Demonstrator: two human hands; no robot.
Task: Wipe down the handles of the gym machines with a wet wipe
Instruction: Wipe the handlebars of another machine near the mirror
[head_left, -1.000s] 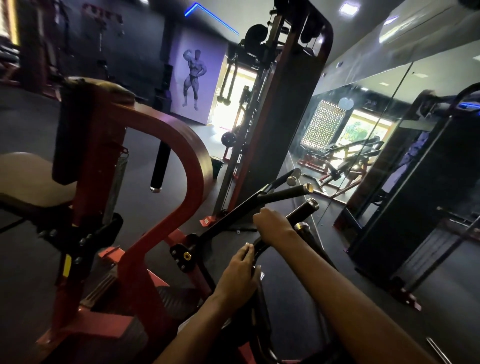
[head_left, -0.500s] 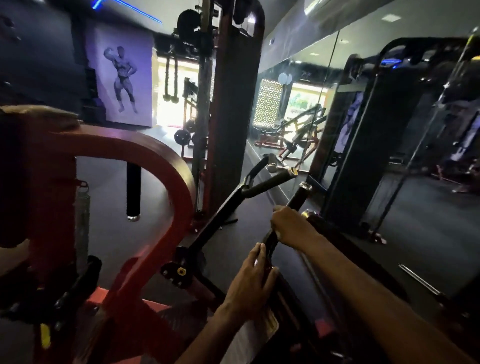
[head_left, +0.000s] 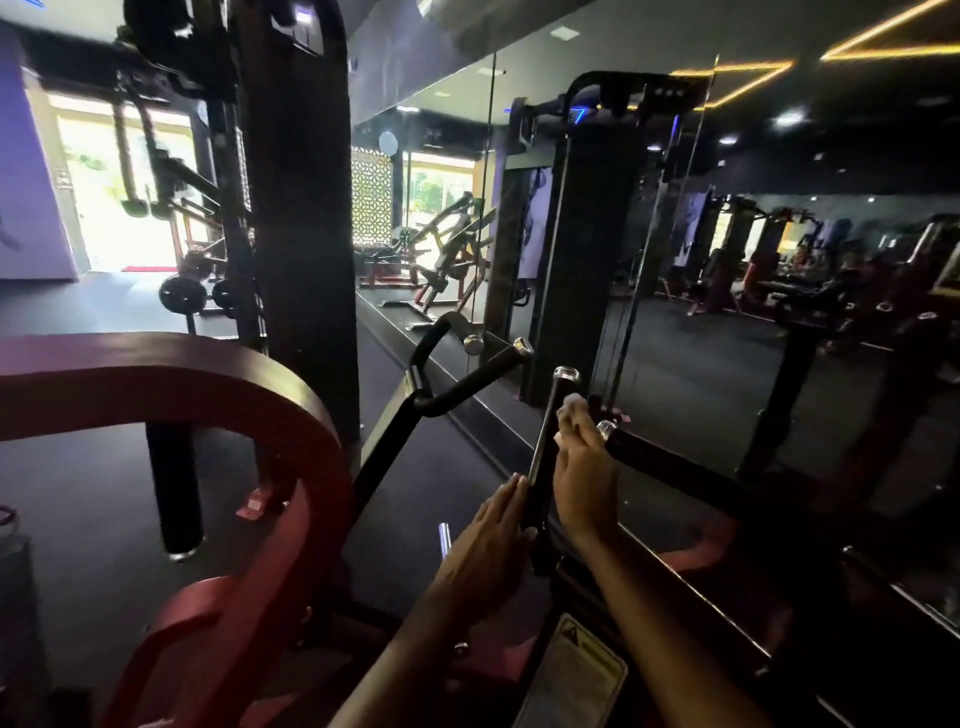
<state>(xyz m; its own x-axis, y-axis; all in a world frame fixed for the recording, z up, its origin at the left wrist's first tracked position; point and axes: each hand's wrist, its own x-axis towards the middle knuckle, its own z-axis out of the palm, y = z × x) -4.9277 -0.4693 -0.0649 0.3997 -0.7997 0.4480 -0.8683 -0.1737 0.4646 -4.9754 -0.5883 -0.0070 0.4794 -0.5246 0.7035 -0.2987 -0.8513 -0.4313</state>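
Near the machine's right edge, the right hand wraps the upright handle, a wet wipe showing at its fingertips. Beside it the left hand rests flat-fingered against the bar's base. Loosely bunched, the wipe could slip off short of the chrome cap.

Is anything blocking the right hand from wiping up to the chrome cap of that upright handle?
Nothing visible. The right hand presses the wet wipe on the upright handle, just below its chrome cap. The left hand rests lower on the bar.
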